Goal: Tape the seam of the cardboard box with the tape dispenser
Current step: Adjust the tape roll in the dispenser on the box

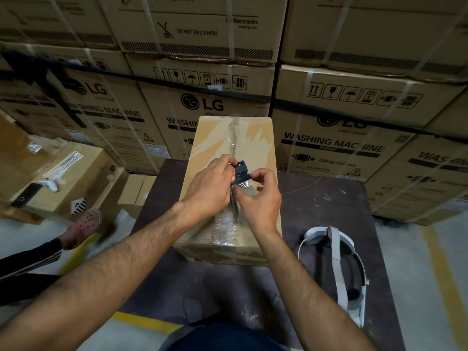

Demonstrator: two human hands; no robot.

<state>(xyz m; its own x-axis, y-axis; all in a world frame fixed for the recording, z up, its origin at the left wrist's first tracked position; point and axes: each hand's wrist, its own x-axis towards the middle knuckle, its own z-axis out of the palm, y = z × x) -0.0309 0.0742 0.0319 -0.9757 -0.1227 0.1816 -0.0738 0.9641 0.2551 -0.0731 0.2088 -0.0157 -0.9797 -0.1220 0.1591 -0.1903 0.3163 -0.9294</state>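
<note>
Filling the far side of the scene, stacked washing machine cartons form a wall that closes off all room beyond the dark table. The table's right edge gives onto bare grey floor with a yellow line, and its left edge gives onto a narrower strip of floor where another person's foot in a pink clog reaches in. Farther left, a low carton carries a white controller and a dark phone on its top. On the table the cardboard box lies lengthwise, running from the near middle to the far edge, its flaps closed so nothing inside shows. Its centre seam runs near to far; the far stretch looks rough and torn, while crumpled clear tape bunches over the near stretch. A white headset rests on the table just right of the box, near its near end, leaving open tabletop beyond it. Over the middle of the seam, the left hand wraps closed around the dark tape dispenser, whose toothed edge points away. The right hand pinches the clear tape at the dispenser with thumb and forefinger, the other fingers curled loosely.
</note>
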